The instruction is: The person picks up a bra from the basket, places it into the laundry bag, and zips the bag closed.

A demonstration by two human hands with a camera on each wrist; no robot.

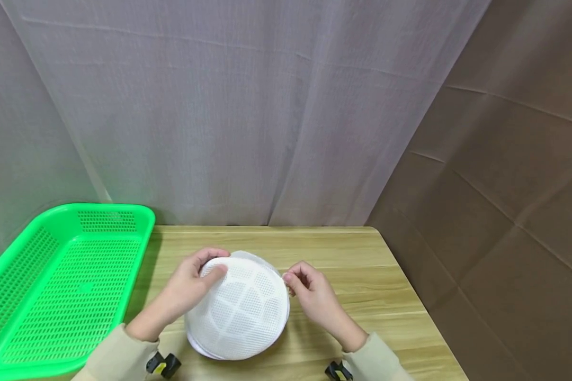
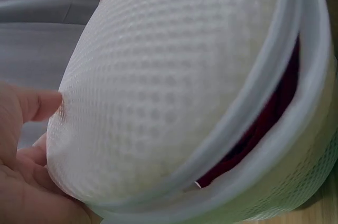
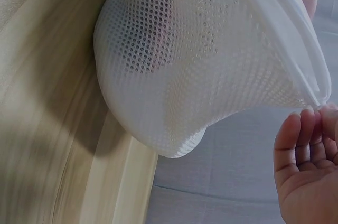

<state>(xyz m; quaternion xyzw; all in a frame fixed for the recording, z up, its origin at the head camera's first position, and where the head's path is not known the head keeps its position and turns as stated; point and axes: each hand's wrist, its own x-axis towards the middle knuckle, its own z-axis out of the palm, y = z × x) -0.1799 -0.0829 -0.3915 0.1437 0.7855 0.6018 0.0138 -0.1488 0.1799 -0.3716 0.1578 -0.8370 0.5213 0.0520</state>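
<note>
A round white mesh laundry bag [image 1: 238, 317] is held up over the front of the table, its flat mesh lid facing me. My left hand [image 1: 188, 286] grips its upper left edge, thumb on the lid and fingers behind. At the right side of the rim, my right hand [image 1: 312, 293] pinches the edge at the zipper seam, thumb against the fingertips. In the left wrist view the seam gapes, and dark red cloth [image 2: 277, 105] shows inside the bag. The right wrist view shows the mesh side bulging, with the right fingertips [image 3: 309, 115] right at the seam's end.
A large green plastic basket [image 1: 76, 296] with slotted walls stands left of the bag on the wood-grain table [image 1: 362, 264]. Grey cloth [image 1: 243, 116] hangs behind the table, and brown cloth [image 1: 505, 185] covers the right side.
</note>
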